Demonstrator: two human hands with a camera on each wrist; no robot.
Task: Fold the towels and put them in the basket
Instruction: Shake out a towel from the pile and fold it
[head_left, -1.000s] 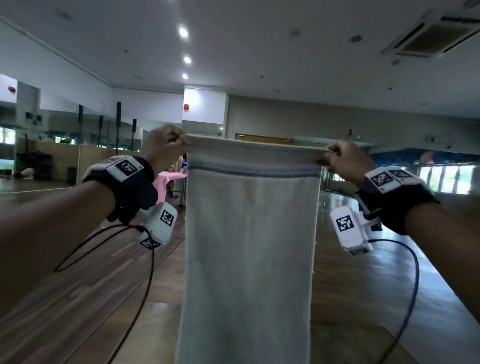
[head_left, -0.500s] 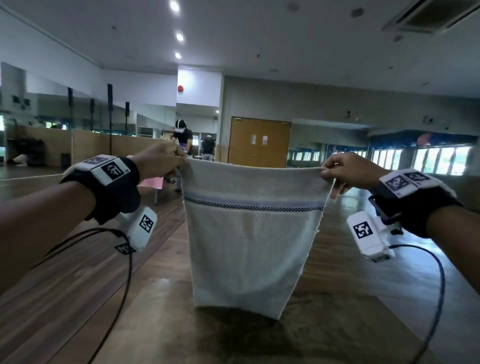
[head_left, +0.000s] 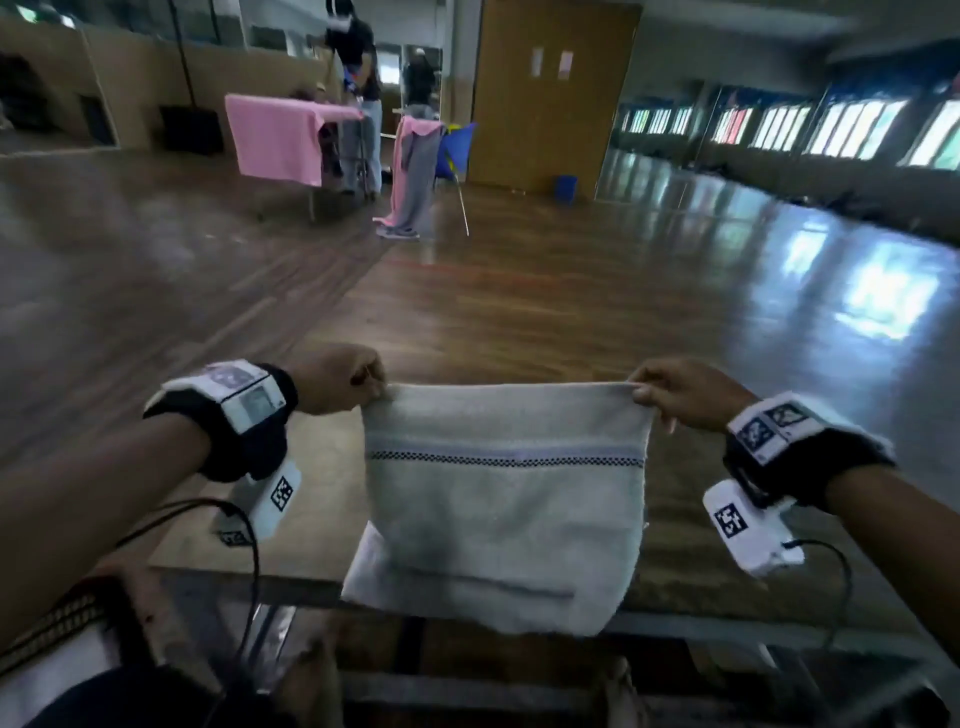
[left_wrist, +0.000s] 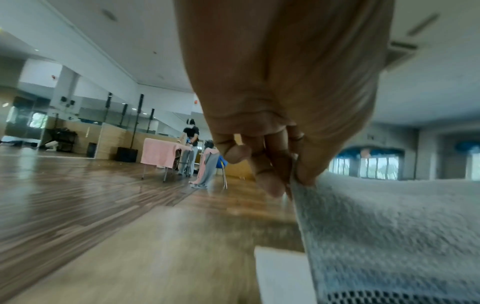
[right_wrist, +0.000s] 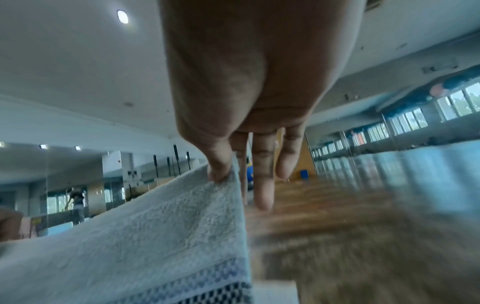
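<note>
Grey towel (head_left: 506, 499) at lower centre of the head view, now lowered from chest height, its bottom end landed on the table (head_left: 332, 499) and doubling under: first fold begun. Top corners pinched, left hand (head_left: 337, 379) and right hand (head_left: 680, 389), spare fingers of the right loose. No basket in view; contents unknowable.
</note>
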